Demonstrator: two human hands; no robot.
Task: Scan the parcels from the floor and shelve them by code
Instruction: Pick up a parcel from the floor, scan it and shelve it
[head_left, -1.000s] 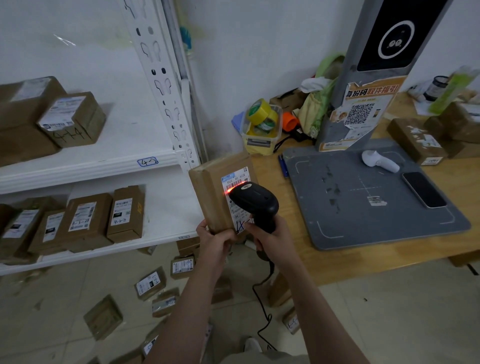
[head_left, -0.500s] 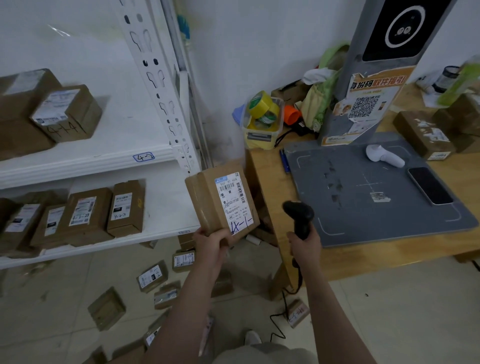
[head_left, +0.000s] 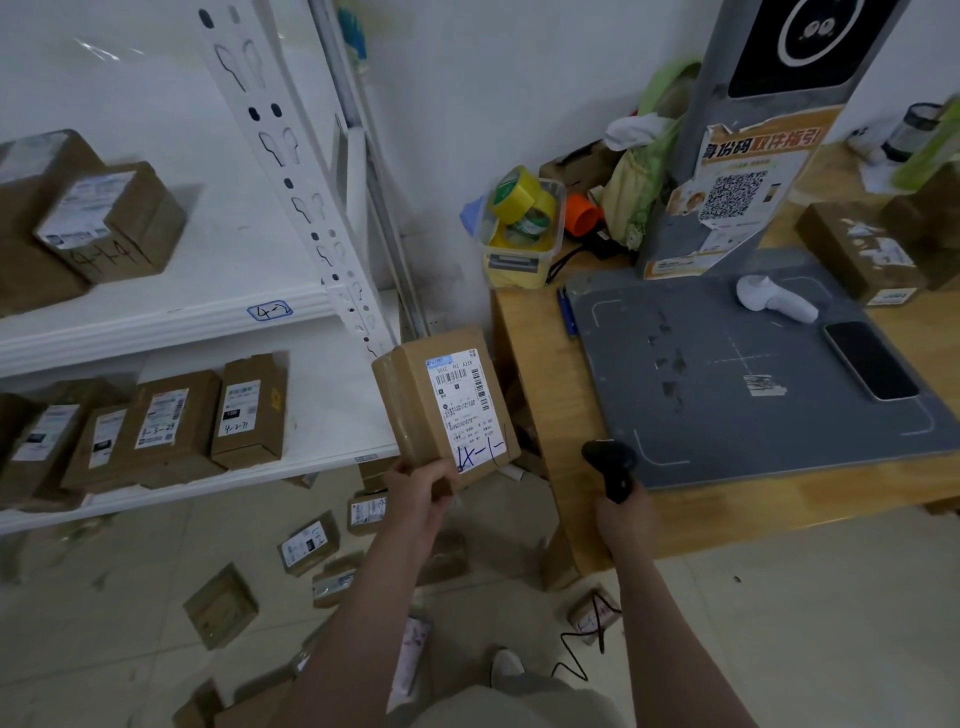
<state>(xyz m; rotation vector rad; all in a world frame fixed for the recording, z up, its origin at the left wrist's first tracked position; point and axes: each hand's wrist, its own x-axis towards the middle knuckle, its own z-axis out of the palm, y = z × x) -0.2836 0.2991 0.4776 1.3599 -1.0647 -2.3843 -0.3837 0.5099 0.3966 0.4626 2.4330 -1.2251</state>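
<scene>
Your scanner (head_left: 609, 467) has come off the parcel (head_left: 415, 410). A second ago its nose sat against the label (head_left: 460, 405) with a red glow. Now your right hand (head_left: 621, 525) has carried it down and out to the right, well apart from the box, with the fingers wrapped round the grip. Your left hand (head_left: 421, 496) holds the parcel alone, up and to the left of the scanner hand. It pinches the lower corner between thumb and curled fingers, label facing you. I'd judge the scan done, so what's left for this one is reading the code and shelving it. The shelf (head_left: 337, 410) lies left of your left hand.

The parcel is a plain brown cardboard block, matte and square-edged, held slightly tilted. Its label is white paper printed with barcodes, and the blue handwritten code along the bottom looks like 4-1-1. The scanner is black, smooth and pistol-shaped. Its thin cable (head_left: 600, 631) trails below your right hand toward the floor.
</scene>
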